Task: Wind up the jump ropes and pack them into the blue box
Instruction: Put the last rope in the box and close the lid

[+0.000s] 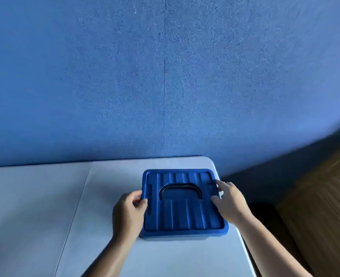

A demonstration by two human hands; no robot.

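In the lower centre of the frame the blue box (pixel 165 237) stands on the desk (pixel 105 196) with its lid (pixel 185 213) on, and the left hand (pixel 128 212) and right hand (pixel 231 202) each close their grip on a side edge of the lid, probably to lift it off; no jump ropes show.

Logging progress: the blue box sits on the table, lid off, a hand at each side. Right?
No: the head view shows the lid on the blue box, not off. It sits on the table, left hand and right hand at each side.
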